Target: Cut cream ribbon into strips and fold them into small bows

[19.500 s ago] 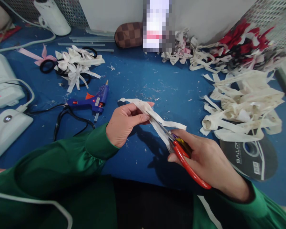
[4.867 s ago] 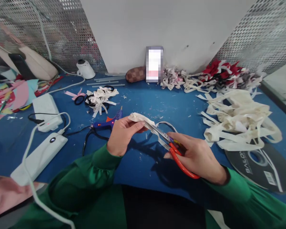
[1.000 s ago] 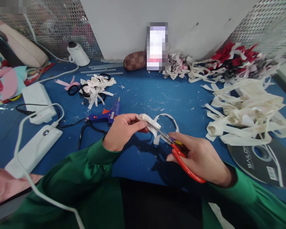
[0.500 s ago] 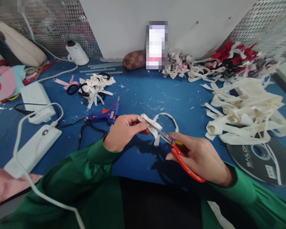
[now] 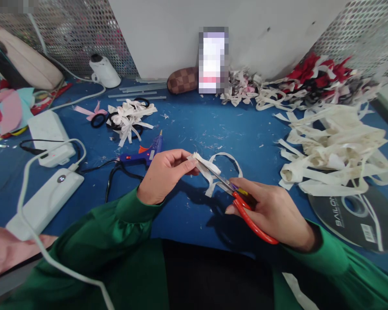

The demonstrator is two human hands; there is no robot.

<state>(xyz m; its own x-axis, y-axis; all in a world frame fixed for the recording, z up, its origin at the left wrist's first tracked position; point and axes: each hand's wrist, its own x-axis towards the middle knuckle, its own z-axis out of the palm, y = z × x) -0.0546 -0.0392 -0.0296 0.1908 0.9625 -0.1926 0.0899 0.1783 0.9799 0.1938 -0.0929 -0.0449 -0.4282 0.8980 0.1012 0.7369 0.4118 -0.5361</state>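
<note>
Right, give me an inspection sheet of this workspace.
Surface: blue tabletop, speckled with small pale scraps.
Job's things: red-handled metal scissors, blades at a narrow white ribbon; tangled cream fabric strips to the right.
Clutter: blue glue gun, white bows among black hair ties, brown checkered pouch.
Hands: left hand pinches the ribbon in its fingers; right hand holds the scissors.
Cables: black cord behind the left forearm; white cable across the white power bank.
Surroundings: white board between perforated panels.

White ribbon (image 5: 211, 165) now in a loop
</note>
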